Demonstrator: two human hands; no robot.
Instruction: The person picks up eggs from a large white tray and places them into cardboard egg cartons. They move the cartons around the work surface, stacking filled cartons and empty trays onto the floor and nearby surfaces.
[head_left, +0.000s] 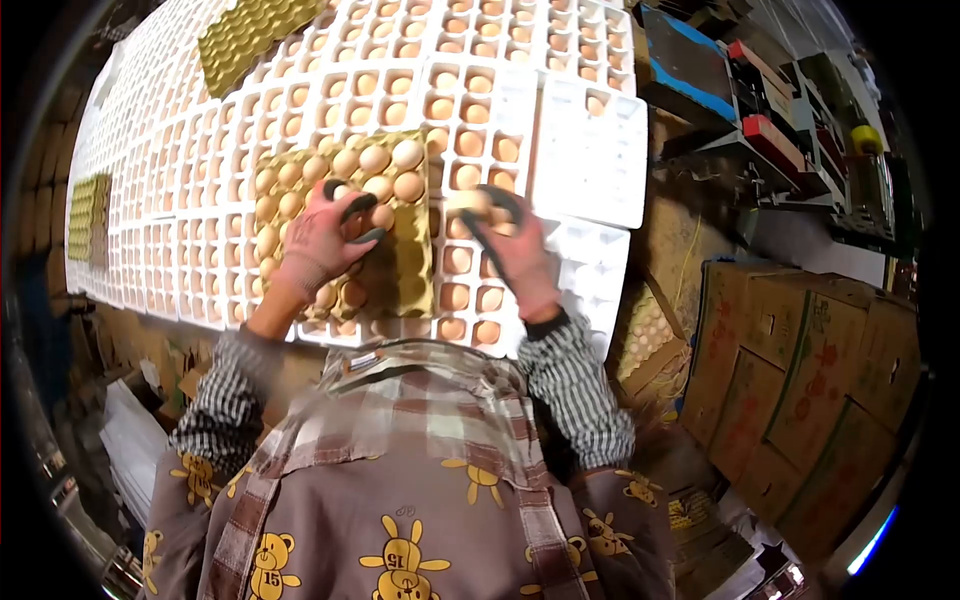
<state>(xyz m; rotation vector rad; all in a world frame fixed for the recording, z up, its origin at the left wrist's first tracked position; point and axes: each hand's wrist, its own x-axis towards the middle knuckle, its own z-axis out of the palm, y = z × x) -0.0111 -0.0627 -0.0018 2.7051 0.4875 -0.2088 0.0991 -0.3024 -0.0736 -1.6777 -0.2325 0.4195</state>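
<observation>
My left hand [325, 235], in a pink glove with dark fingertips, is over a yellow egg tray [410, 255]. Its fingers curl round an egg [381, 217] at the edge of the filled cells. Eggs fill the tray's left and far parts, while bare cells show at its near right. To the right, my gloved right hand [512, 245] is above a white foam tray [512, 110] with eggs in square cells. Blurred eggs [470, 203] lie between its thumb and fingers; how many is hard to make out.
White foam trays full of eggs spread far to the left and back. An empty foam tray [590, 160] lies at right. Yellow trays [250, 45] rest at the far side and left edge [90, 215]. Cardboard boxes [780, 350] and a machine [790, 120] stand right.
</observation>
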